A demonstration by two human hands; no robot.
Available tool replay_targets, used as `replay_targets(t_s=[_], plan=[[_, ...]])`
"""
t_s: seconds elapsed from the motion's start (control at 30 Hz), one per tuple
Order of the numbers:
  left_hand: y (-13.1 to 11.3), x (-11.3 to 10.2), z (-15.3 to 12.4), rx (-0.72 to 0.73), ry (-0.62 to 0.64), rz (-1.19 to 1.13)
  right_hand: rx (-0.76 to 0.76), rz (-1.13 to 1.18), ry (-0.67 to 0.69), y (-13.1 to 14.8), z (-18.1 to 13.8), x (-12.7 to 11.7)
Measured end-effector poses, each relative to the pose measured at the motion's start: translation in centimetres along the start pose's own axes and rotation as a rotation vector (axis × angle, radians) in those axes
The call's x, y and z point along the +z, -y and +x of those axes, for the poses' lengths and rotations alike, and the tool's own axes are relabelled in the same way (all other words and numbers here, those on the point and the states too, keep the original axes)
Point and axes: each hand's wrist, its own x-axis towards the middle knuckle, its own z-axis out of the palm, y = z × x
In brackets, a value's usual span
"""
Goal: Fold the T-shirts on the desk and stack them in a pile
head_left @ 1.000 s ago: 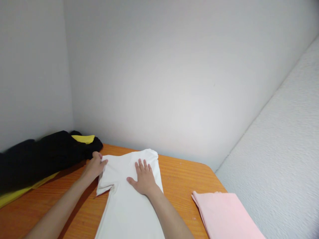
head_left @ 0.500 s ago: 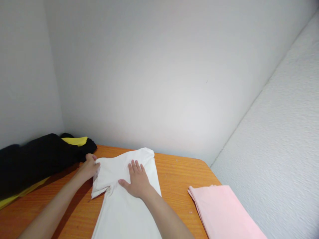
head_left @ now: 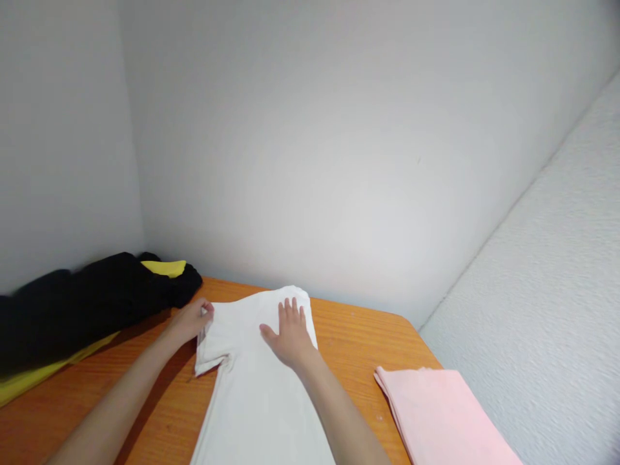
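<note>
A white T-shirt [head_left: 261, 400], folded lengthwise, lies on the wooden table with its sleeve pointing left and its far end close to the wall. My left hand [head_left: 191, 320] pinches the upper corner of the sleeve between thumb and fingers. Flat on the upper body of the shirt rests my right hand [head_left: 290, 336], its fingers extended and the thumb spread to the left. Some creases bunch up at the underarm. The shirt's lower end runs out of view at the bottom.
Black garments [head_left: 97, 290] with yellow parts are heaped along the left wall. A folded pink garment [head_left: 440, 413] lies at the right on the orange-brown table [head_left: 358, 336]. White walls [head_left: 310, 148] rise behind and to the right.
The camera view has shifted, so everything sits further right. My right hand has slid a little up and right across the shirt; my left hand has closed on the sleeve corner.
</note>
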Motion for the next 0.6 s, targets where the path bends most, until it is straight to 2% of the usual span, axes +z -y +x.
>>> replay_targets(t_s=[0.1, 0.2, 0.43, 0.6], plan=[[0.0, -0.2, 0.0, 0.014, -0.003, -0.048, -0.099, 0.074, 0.15, 2.3, -0.6, 0.2], [-0.4, -0.4, -0.1, 0.046, -0.025, -0.124, -0.108, 0.044, 0.207, 3.4, -1.1, 1.0], [-3.3, -0.7, -0.8, 0.119, -0.097, -0.345, -0.141, -0.008, 0.156, 3.7, -1.8, 1.5], [-7.4, -0.5, -2.0, 0.159, -0.093, -0.459, -0.138, -0.005, 0.113, 3.8, -2.0, 1.6]])
